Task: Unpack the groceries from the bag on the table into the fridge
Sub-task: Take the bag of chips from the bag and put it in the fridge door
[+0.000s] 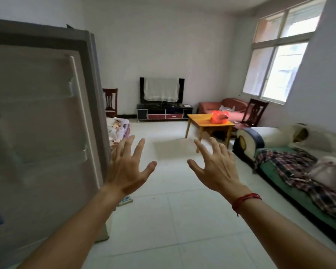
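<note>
An orange-red plastic bag (219, 117) sits on a yellow wooden table (200, 121) across the room, far from both hands. The fridge door (43, 121) stands open at the left, its inner shelves facing me; the fridge's inside is out of view. My left hand (127, 167) is raised with fingers spread, just right of the door's edge, holding nothing. My right hand (216, 167) is raised beside it, fingers spread and slightly bent, also holding nothing. A red string band circles the right wrist.
White tiled floor (171, 210) stretches between me and the table. A sofa (291, 162) with a plaid cloth lines the right wall. A dark chair (254, 112) stands behind the table, a covered TV (161, 90) on its stand at the back wall.
</note>
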The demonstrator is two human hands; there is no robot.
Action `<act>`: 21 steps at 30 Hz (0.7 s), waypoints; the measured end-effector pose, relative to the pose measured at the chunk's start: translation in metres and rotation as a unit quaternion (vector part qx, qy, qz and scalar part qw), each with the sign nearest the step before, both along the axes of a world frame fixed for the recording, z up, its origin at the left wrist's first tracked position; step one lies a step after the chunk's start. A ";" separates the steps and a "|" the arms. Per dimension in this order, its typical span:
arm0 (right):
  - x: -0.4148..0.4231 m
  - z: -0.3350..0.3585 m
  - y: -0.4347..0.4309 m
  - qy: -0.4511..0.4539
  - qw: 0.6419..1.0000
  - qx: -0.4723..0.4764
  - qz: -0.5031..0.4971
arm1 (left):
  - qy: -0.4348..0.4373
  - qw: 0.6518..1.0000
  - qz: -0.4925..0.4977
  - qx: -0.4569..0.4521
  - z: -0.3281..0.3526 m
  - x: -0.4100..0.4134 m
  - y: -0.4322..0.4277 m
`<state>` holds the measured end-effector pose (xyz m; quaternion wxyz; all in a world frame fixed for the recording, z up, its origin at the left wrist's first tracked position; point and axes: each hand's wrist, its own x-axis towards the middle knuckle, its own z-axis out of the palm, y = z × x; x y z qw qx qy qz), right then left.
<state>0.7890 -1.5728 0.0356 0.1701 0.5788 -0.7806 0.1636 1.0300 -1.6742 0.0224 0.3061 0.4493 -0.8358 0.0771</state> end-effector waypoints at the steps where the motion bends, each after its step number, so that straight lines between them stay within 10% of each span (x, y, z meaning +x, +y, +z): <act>1: -0.012 0.001 0.012 0.005 1.000 -0.001 -0.020 | -0.002 1.000 -0.017 -0.002 -0.001 -0.015 0.001; 21: -0.149 -0.007 0.114 -0.011 0.990 0.000 -0.139 | -0.040 0.988 -0.148 -0.012 -0.013 -0.195 0.039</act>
